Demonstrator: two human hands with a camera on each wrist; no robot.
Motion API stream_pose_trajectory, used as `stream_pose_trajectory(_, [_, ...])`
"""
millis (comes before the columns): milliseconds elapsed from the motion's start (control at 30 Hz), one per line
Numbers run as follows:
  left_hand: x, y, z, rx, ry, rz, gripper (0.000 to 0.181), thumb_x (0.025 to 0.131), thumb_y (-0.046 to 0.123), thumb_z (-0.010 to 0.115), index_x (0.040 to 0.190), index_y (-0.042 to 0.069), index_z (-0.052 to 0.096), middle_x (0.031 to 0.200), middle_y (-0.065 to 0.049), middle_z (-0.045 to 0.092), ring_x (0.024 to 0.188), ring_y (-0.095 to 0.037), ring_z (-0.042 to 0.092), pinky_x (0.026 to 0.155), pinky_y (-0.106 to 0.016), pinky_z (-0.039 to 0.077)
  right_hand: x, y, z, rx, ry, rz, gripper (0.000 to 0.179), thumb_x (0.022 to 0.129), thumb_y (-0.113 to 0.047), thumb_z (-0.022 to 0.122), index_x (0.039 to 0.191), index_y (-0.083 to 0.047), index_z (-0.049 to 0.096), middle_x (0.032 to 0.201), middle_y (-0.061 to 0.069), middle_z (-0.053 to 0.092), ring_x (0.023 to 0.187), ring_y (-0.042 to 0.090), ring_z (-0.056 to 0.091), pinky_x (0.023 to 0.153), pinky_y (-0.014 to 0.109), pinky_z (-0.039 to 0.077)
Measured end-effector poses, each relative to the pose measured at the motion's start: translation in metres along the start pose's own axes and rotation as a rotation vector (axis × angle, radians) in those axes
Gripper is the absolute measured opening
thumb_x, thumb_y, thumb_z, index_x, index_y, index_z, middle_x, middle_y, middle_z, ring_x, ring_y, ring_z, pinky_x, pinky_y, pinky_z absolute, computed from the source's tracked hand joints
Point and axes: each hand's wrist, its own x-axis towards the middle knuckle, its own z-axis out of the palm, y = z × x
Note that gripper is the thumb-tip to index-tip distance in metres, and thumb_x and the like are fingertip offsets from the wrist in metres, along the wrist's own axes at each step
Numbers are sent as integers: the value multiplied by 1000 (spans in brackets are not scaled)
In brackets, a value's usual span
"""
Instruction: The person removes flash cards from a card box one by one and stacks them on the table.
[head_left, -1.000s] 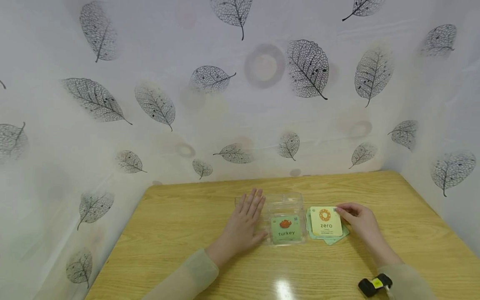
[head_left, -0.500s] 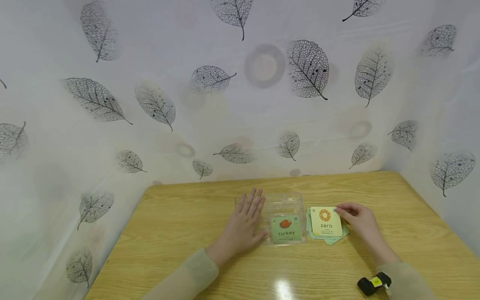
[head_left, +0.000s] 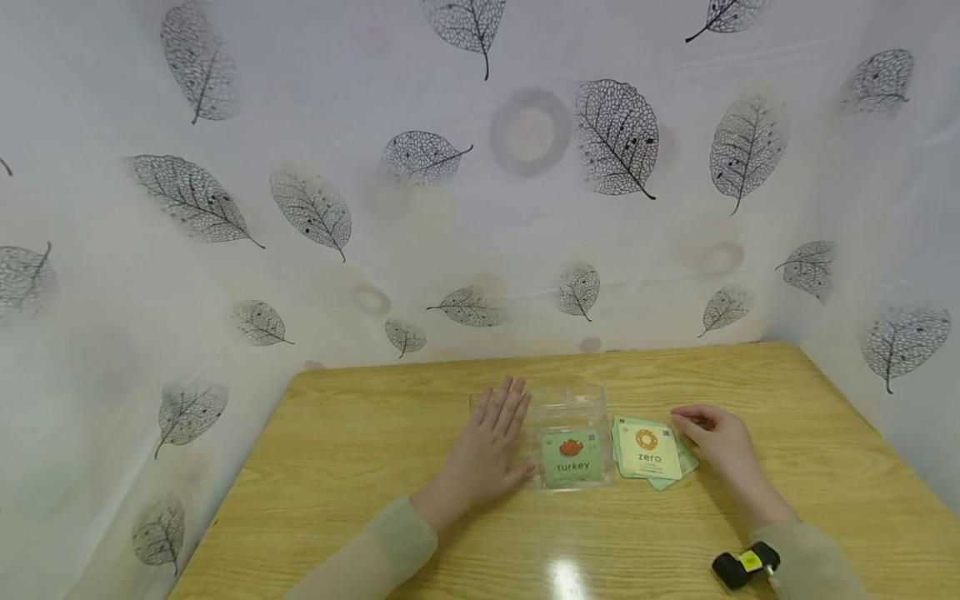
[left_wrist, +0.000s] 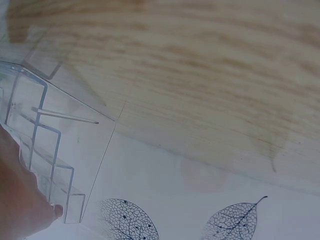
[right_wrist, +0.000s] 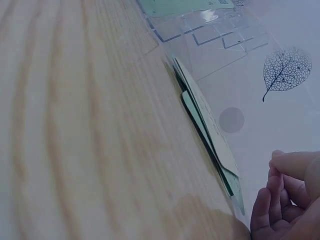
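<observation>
My left hand (head_left: pixel 483 454) lies with straight fingers against the left side of a clear stepped plastic card holder (head_left: pixel 572 406); a green "turkey" card (head_left: pixel 573 463) sits at its front. In the left wrist view, the fingers (left_wrist: pixel 20 195) touch the holder's clear steps (left_wrist: pixel 52 135). To the holder's right, a pale yellow "zero" card (head_left: pixel 649 458) lies on top of several green cards (head_left: pixel 666 482). My right hand (head_left: pixel 716 437) hovers just right of this pile, fingers loosely curled and holding nothing. The right wrist view shows the pile (right_wrist: pixel 207 125) edge-on, apart from the fingertips.
A black object with a yellow label (head_left: pixel 746 565) is by the right sleeve. The wooden table (head_left: pixel 360 467) ends at a pale leaf-print backdrop (head_left: pixel 480 208) behind and at the sides.
My right hand has let go of the "zero" card, which has dropped slightly down and left onto the green cards and now lies tilted. My left hand has stayed still.
</observation>
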Motion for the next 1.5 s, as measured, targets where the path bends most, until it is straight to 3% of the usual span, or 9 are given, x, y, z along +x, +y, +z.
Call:
stream_pose_trajectory(333, [1, 0, -1, -5, -17, 0, 99, 105, 75, 27, 170, 3, 9, 180, -18, -2, 168, -35, 3, 138, -47, 15, 1, 0, 0, -1, 7, 3, 38, 106, -18, 66, 130, 12, 67, 95, -9, 70, 79, -7, 55, 68, 14, 54])
stream_pose_trajectory(567, [0, 0, 0, -7, 12, 4, 99, 104, 75, 29, 170, 3, 11, 180, -18, 1, 168, -35, 7, 137, -48, 17, -1, -1, 0, 2, 11, 1, 37, 106, -17, 66, 129, 12, 68, 94, -12, 70, 79, -7, 56, 68, 15, 54])
stream_pose_trajectory(1033, [1, 1, -1, -7, -18, 2, 99, 104, 75, 27, 171, 4, 9, 180, -18, -3, 168, -35, 2, 138, -48, 14, -1, -1, -1, 9, 31, -4, 35, 106, -16, 66, 127, 11, 69, 93, -14, 69, 79, -8, 56, 67, 14, 53])
stream_pose_trajectory(1500, [0, 0, 2, -38, 18, 2, 101, 104, 74, 31, 170, 2, 8, 180, -19, -2, 168, -36, 7, 137, -48, 15, -4, -4, -2, -5, 48, -11, 34, 105, -18, 68, 126, 10, 70, 93, -17, 68, 80, -8, 54, 69, 13, 51])
